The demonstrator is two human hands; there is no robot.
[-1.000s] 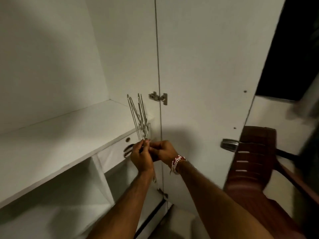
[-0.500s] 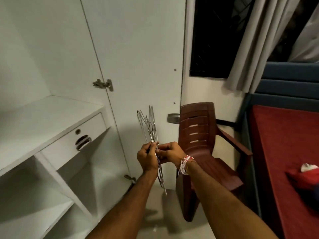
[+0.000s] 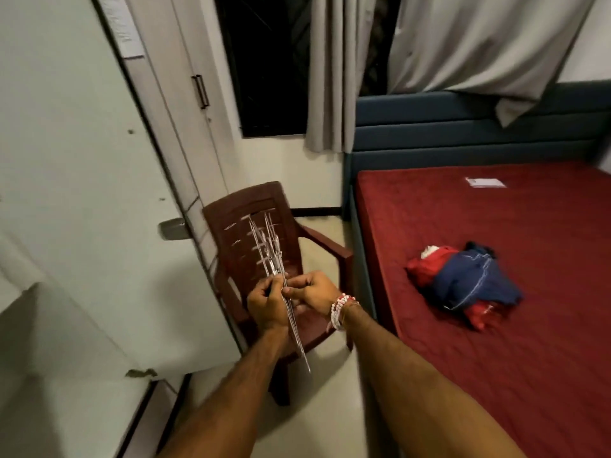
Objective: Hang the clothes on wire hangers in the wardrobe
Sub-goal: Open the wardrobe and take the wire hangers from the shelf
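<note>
A bundle of several thin wire hangers [image 3: 269, 256] stands nearly upright in front of me, its lower ends reaching down past my wrists. My left hand [image 3: 266, 305] grips the bundle from the left. My right hand [image 3: 310, 292], with a bead bracelet at the wrist, pinches the wires from the right. A heap of red and navy clothes [image 3: 463, 285] lies on the red bed [image 3: 496, 375] to the right. The white wardrobe door [image 3: 82, 193] stands open on the left.
A dark red plastic chair [image 3: 231, 233] stands right behind the hangers, between the wardrobe door and the bed. A dark window with grey curtains [image 3: 337, 71] is at the back, above a blue headboard [image 3: 463, 127]. Pale floor shows below my arms.
My view has swung right, from the wardrobe shelves to the chair and bed. Both hands still hold the hanger bundle, which came away from the wardrobe with me.
</note>
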